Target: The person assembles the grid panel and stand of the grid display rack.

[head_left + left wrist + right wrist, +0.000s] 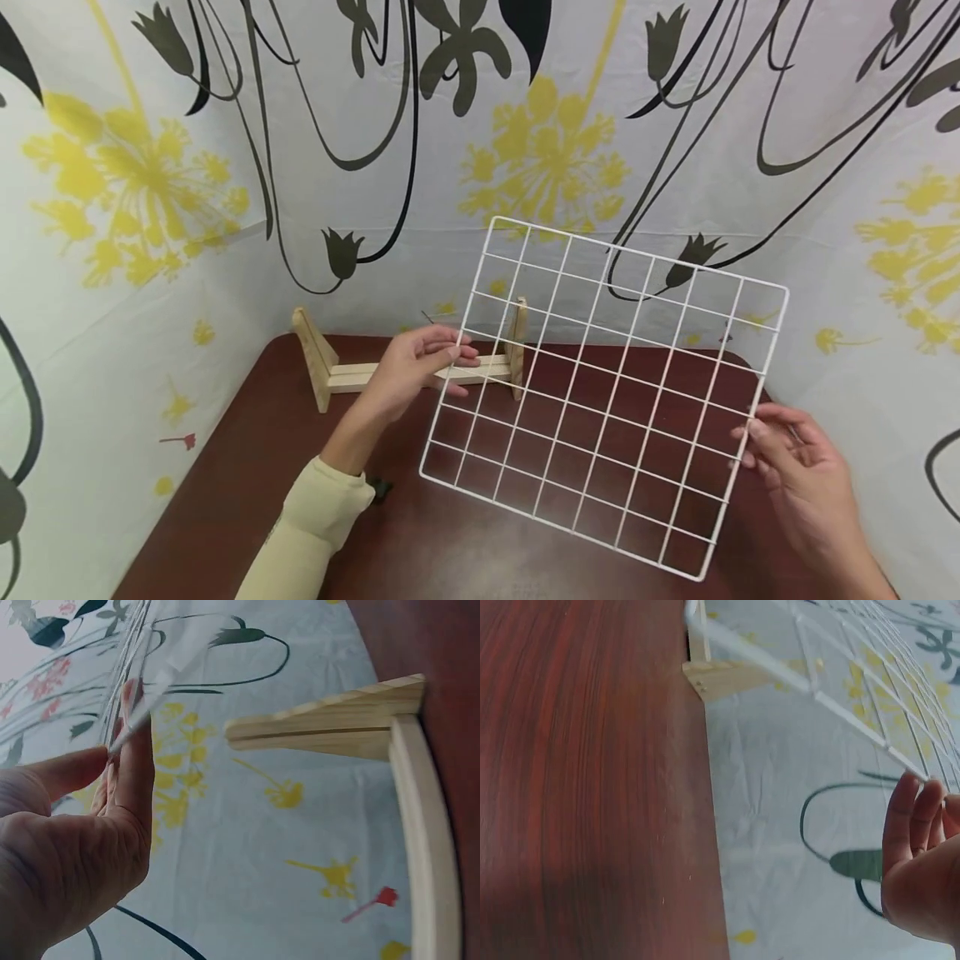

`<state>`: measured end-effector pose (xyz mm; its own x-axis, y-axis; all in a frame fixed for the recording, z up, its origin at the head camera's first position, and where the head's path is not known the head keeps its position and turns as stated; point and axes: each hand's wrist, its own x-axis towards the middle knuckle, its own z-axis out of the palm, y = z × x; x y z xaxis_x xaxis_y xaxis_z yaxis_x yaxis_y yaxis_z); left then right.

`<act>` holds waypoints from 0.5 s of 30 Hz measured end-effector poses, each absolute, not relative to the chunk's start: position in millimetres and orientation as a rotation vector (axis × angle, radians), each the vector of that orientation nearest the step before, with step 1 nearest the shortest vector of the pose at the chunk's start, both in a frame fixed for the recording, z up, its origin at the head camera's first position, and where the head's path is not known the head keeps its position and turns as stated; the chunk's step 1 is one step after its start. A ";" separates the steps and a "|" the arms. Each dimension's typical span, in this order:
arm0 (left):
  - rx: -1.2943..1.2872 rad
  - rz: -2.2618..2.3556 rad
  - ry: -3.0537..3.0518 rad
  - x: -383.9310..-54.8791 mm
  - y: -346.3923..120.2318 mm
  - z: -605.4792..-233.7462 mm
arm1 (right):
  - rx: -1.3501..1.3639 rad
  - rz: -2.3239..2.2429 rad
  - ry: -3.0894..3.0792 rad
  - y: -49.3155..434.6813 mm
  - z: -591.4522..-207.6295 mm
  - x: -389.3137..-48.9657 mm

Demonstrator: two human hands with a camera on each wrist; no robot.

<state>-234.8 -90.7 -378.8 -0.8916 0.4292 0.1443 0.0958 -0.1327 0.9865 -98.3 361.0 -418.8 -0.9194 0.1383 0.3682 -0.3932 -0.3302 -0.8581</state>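
A white wire grid panel [577,361] is held up in the air over the table, tilted with its right side lower. My left hand [408,367] pinches its left edge between thumb and fingers; in the left wrist view the thumb of that hand [82,825] presses the wire from one side. On the opposite edge, my right hand [806,467] grips the frame wire, and the right wrist view shows the fingertips of this hand [922,847] against it. Behind the panel's left part stands a wooden stand [348,379] with two uprights joined by a crossbar.
The dark red-brown table [225,500] has rounded back corners and meets a patterned cloth wall [450,275] behind and at both sides. A small dark object [381,489] lies on the table beside the left sleeve; its kind is unclear.
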 end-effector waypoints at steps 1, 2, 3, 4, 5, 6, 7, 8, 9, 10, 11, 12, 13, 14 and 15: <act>0.578 2.143 1.904 -234.2 -94.5 -382.7 | 0.309 2.260 -1.607 355.7 -418.5 -99.7; 0.562 2.161 1.909 -233.3 -98.4 -386.3 | 0.297 2.243 -1.613 350.9 -418.4 -101.1; 0.546 2.176 1.916 -232.5 -102.1 -389.9 | 0.270 2.219 -1.631 346.0 -418.2 -102.8; 0.528 2.194 1.920 -231.6 -105.5 -391.9 | 0.247 2.203 -1.644 341.5 -417.2 -105.0; 0.502 2.215 1.920 -230.4 -108.7 -393.6 | 0.230 2.191 -1.656 337.3 -416.3 -107.3; 0.474 2.237 1.913 -229.0 -111.6 -395.0 | 0.214 2.187 -1.661 333.2 -415.6 -109.8; 0.446 2.264 1.895 -227.5 -114.5 -396.3 | 0.217 2.190 -1.660 329.6 -415.4 -112.2; 0.414 2.300 1.860 -225.8 -116.8 -397.5 | 0.255 2.214 -1.635 326.5 -415.9 -114.9; 0.379 2.344 1.815 -224.2 -118.7 -398.6 | 0.252 2.206 -1.646 322.8 -416.1 -117.3; 0.333 2.393 1.764 -222.3 -120.0 -399.8 | 0.280 2.219 -1.635 319.7 -417.1 -119.7; 0.289 2.439 1.723 -220.9 -120.9 -401.1 | 0.325 2.239 -1.616 316.6 -418.8 -122.1; 0.240 2.488 1.685 -219.5 -121.4 -402.4 | 0.341 2.244 -1.617 313.4 -420.3 -124.3; 0.192 2.535 1.653 -218.2 -121.6 -403.6 | 0.347 2.246 -1.626 310.3 -421.7 -126.2; 0.151 2.583 1.625 -216.8 -121.6 -404.5 | 0.334 2.238 -1.644 307.0 -422.9 -128.1; 0.117 2.623 1.604 -215.3 -121.7 -405.2 | 0.305 2.212 -1.677 303.9 -423.8 -129.6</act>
